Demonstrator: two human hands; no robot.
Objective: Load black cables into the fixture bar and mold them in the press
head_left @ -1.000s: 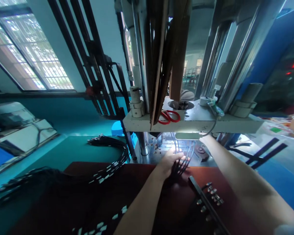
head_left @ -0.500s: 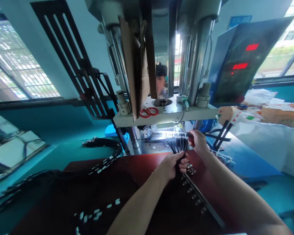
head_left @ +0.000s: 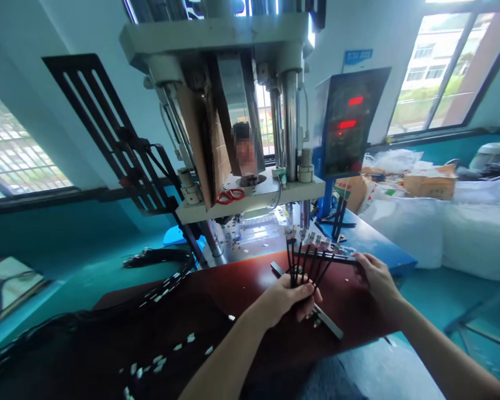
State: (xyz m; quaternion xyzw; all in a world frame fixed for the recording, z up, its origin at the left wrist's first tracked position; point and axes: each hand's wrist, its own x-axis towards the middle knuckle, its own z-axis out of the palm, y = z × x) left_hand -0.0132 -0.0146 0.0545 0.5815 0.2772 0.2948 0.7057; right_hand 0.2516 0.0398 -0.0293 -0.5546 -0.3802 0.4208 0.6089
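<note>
My left hand [head_left: 289,297] is closed around a fan of black cables [head_left: 298,269], which rise out of the fist. Pale connector ends [head_left: 312,239] top the cables. Pinched at its right end by my right hand [head_left: 377,278] is a narrow dark bar [head_left: 337,258], which runs across the cables just below those ends. Whether the cables are fixed in the bar, I cannot tell. Beneath my left hand a metal bar [head_left: 329,323] lies slantwise on the red-brown table [head_left: 250,278], partly hidden by the hand.
A press [head_left: 250,197] stands ahead, with red-handled scissors [head_left: 230,196] on its plate and a lit lower bed [head_left: 256,228]. More black cables [head_left: 160,255] lie at left. A control box [head_left: 350,122] and white sacks [head_left: 404,228] are at right. Behind the press is another person.
Both hands have brought the cables and dark bar away from the press bed, back over the table. The cables are spread wider, and the camera view has shifted.
</note>
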